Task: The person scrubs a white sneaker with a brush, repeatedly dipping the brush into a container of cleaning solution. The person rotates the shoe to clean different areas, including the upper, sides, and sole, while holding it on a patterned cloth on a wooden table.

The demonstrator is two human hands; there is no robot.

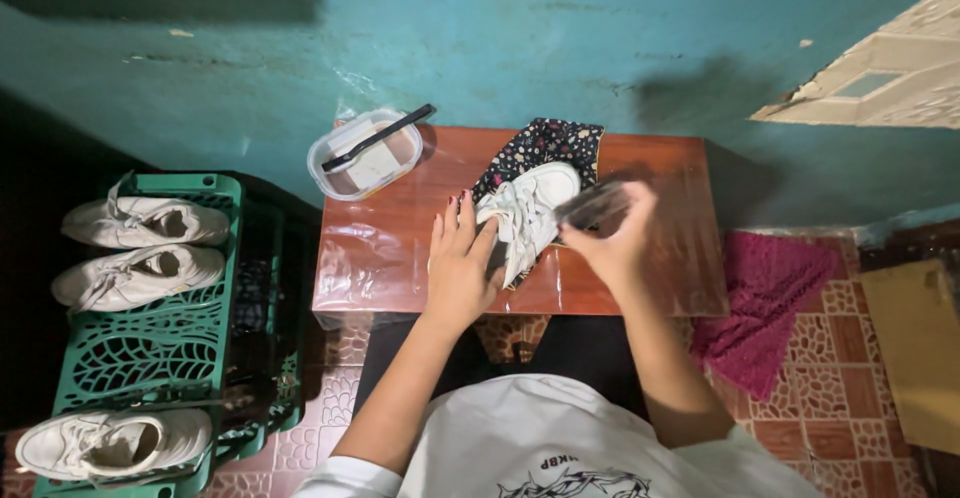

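A white lace-up sneaker [530, 213] lies on a dark flower-print cloth [545, 145] on a small brown table [380, 248]. My left hand [460, 263] rests flat against the shoe's near side, fingers spread, steadying it. My right hand [612, 233] hovers just right of the shoe, closed around a dark, motion-blurred object [592, 205] that looks like a brush; its exact kind is unclear.
A clear plastic container [365, 155] with a dark-handled brush across it stands at the table's back left corner. A green plastic crate [160, 358] on the left carries three white sneakers. A magenta rug [765, 303] lies on the tiled floor at right, a cardboard piece [915, 353] beyond it.
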